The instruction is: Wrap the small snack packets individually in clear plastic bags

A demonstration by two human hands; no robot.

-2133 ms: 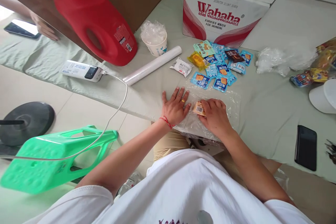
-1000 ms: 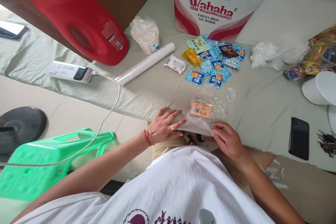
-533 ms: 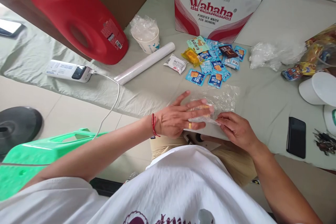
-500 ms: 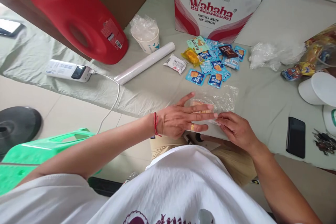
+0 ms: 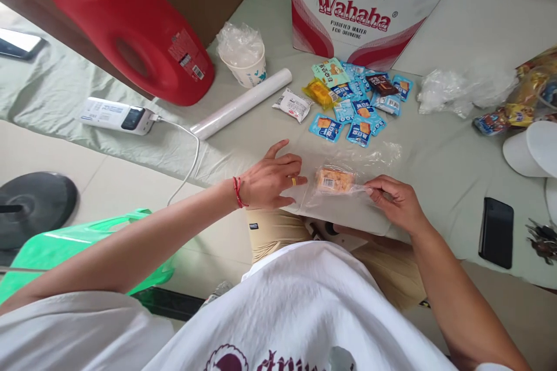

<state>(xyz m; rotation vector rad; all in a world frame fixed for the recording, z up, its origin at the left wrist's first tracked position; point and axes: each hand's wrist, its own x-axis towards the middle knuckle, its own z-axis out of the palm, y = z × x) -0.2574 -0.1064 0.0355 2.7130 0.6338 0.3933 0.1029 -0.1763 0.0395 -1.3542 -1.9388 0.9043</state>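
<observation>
An orange snack pack (image 5: 334,180) with a barcode lies on clear plastic film (image 5: 378,157) near the table's front edge. Whether the film is a bag or a loose sheet, I cannot tell. My right hand (image 5: 397,200) pinches a gathered part of the film just right of the pack. To the left of the pack, my left hand (image 5: 275,178) is open with fingers spread, apart from the pack and holding nothing. Beyond the film sits a pile of small blue snack packets (image 5: 360,109), with a white packet (image 5: 292,105) beside it.
A white roll (image 5: 243,103) lies left of the packets, by a paper cup (image 5: 248,72) stuffed with plastic. A red jug (image 5: 143,35), a power bank (image 5: 115,116) with its cable and a Wahaha carton (image 5: 357,17) stand around. At right are a phone (image 5: 496,232) and keys (image 5: 542,240).
My left hand has drawn back to the left off the snack pack, uncovering it. My right hand has shifted slightly right, still pinching the film.
</observation>
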